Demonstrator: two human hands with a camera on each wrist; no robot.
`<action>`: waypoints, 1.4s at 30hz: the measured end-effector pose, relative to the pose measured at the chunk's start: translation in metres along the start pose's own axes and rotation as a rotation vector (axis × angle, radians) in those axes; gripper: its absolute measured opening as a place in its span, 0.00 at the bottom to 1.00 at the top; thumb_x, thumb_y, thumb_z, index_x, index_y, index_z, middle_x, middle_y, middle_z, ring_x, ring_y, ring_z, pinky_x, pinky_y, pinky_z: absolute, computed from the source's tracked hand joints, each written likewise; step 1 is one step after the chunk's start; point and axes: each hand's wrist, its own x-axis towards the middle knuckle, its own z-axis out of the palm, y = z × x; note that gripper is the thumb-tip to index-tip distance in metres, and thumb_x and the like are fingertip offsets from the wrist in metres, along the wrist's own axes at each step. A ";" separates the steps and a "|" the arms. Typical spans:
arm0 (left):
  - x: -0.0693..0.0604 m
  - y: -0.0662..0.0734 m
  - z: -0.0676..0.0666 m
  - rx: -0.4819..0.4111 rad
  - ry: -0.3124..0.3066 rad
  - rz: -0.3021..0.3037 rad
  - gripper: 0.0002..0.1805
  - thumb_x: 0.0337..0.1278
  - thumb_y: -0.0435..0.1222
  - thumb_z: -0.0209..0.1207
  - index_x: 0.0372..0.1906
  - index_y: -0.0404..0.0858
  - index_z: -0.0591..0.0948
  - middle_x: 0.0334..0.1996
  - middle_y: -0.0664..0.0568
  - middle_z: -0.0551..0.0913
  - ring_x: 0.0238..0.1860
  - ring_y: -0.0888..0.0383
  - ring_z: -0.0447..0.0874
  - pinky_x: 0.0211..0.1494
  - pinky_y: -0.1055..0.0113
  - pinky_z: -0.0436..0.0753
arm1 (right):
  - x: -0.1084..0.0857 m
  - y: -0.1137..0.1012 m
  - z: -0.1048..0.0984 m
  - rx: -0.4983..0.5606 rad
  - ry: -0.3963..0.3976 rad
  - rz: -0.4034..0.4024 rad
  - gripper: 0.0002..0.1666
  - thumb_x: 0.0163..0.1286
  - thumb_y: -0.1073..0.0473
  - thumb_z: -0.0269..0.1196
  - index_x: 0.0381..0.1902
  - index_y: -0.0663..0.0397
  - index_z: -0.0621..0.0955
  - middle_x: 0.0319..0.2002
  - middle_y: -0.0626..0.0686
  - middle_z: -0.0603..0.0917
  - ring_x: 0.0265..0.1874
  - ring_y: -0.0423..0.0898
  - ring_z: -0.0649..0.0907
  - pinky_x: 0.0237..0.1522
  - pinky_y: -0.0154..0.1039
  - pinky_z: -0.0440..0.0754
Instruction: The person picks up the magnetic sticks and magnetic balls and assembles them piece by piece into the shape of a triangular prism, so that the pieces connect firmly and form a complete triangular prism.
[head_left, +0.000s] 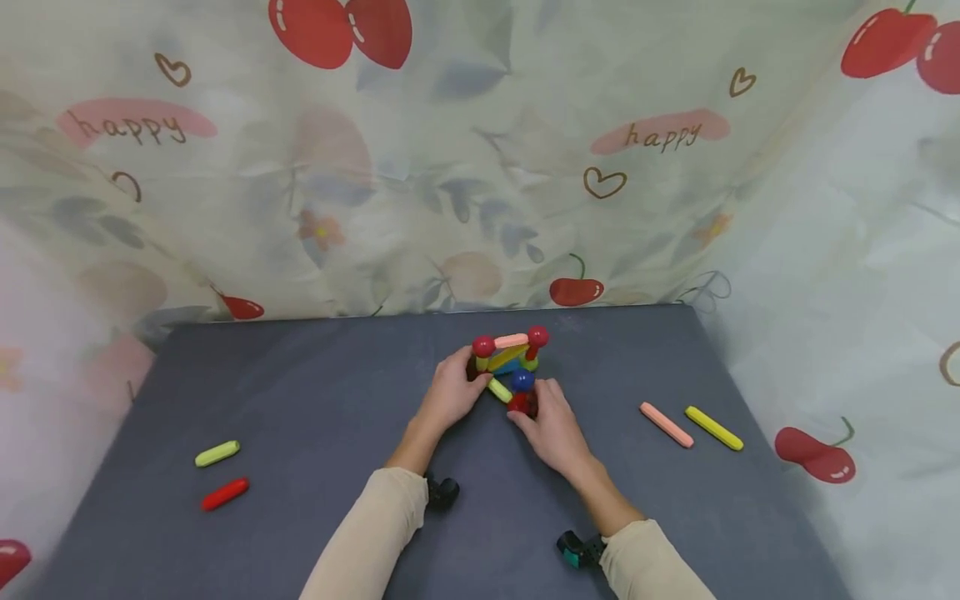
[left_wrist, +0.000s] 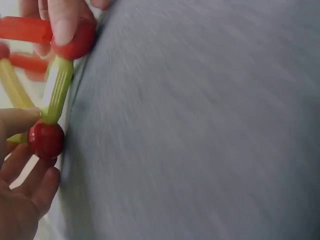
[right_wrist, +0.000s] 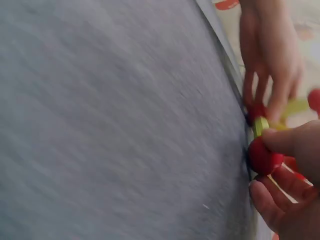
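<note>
Though apart, left hand (head_left: 452,392) and right hand (head_left: 558,431) snug around red balls (left_wrist: 46,140).

The patterned sheet (head_left: 427,150) reads "happy" – twice (each on a pink patch (head_left: 137,122)).

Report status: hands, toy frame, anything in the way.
Left hand holds far red ball, right hand holds near red ball. Lime stick between them, part of toy frame. Loose sticks either side, clear of hands.
</note>
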 end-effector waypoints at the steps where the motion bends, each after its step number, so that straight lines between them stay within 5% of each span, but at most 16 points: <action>1: -0.004 -0.001 -0.003 0.002 0.010 -0.011 0.21 0.63 0.39 0.68 0.59 0.41 0.80 0.48 0.47 0.87 0.47 0.52 0.85 0.54 0.53 0.85 | 0.002 0.002 -0.001 -0.014 0.010 -0.016 0.24 0.67 0.55 0.72 0.54 0.61 0.76 0.44 0.56 0.77 0.38 0.47 0.76 0.41 0.42 0.79; 6: -0.029 -0.004 -0.012 -0.015 0.022 -0.068 0.30 0.54 0.41 0.75 0.62 0.43 0.79 0.43 0.51 0.88 0.44 0.55 0.87 0.52 0.55 0.86 | 0.016 0.008 -0.003 -0.087 0.057 -0.089 0.23 0.70 0.62 0.68 0.59 0.65 0.76 0.50 0.62 0.82 0.48 0.56 0.82 0.52 0.53 0.82; 11: -0.043 -0.005 -0.014 -0.039 0.077 -0.111 0.32 0.49 0.42 0.77 0.61 0.44 0.80 0.41 0.51 0.88 0.45 0.54 0.89 0.53 0.54 0.87 | 0.022 0.005 0.001 -0.195 0.059 -0.137 0.26 0.72 0.56 0.67 0.60 0.65 0.75 0.56 0.65 0.81 0.54 0.63 0.80 0.56 0.61 0.78; 16: -0.044 -0.004 -0.017 -0.031 0.121 -0.125 0.28 0.51 0.40 0.76 0.58 0.44 0.81 0.43 0.49 0.90 0.46 0.53 0.90 0.54 0.54 0.87 | 0.015 0.012 -0.008 -0.319 0.029 -0.064 0.49 0.71 0.41 0.65 0.78 0.59 0.60 0.75 0.67 0.64 0.76 0.68 0.61 0.74 0.71 0.57; 20: -0.042 -0.005 -0.019 -0.026 0.144 -0.128 0.26 0.52 0.39 0.76 0.57 0.43 0.82 0.43 0.48 0.90 0.45 0.53 0.90 0.53 0.54 0.87 | 0.006 0.038 -0.026 -0.437 0.041 -0.051 0.57 0.68 0.34 0.65 0.82 0.55 0.53 0.80 0.67 0.53 0.79 0.70 0.51 0.75 0.76 0.47; 28: -0.042 -0.005 -0.015 -0.017 0.133 -0.128 0.23 0.54 0.40 0.75 0.54 0.42 0.83 0.43 0.48 0.90 0.44 0.53 0.89 0.51 0.55 0.87 | -0.025 0.101 -0.075 -0.545 0.063 -0.018 0.57 0.68 0.32 0.62 0.81 0.57 0.55 0.80 0.70 0.52 0.77 0.75 0.52 0.70 0.81 0.44; 34: -0.042 -0.005 -0.014 -0.007 0.147 -0.135 0.22 0.53 0.41 0.75 0.53 0.41 0.84 0.43 0.48 0.90 0.43 0.54 0.89 0.51 0.56 0.87 | -0.042 0.114 -0.095 -0.545 0.051 0.061 0.50 0.74 0.39 0.60 0.79 0.62 0.57 0.77 0.72 0.56 0.73 0.75 0.57 0.66 0.79 0.54; 38: -0.042 -0.005 -0.013 -0.014 0.139 -0.133 0.22 0.53 0.41 0.75 0.53 0.41 0.84 0.43 0.49 0.90 0.42 0.54 0.89 0.51 0.56 0.88 | -0.050 0.115 -0.098 -0.585 0.050 0.074 0.33 0.78 0.51 0.58 0.71 0.68 0.68 0.66 0.73 0.66 0.59 0.74 0.68 0.51 0.72 0.66; 42: -0.041 -0.005 -0.014 -0.018 0.145 -0.133 0.21 0.53 0.41 0.76 0.51 0.42 0.85 0.42 0.49 0.90 0.42 0.55 0.89 0.50 0.57 0.88 | -0.048 0.109 -0.094 -0.583 0.076 0.026 0.21 0.80 0.59 0.52 0.61 0.69 0.77 0.48 0.70 0.74 0.42 0.66 0.72 0.39 0.61 0.65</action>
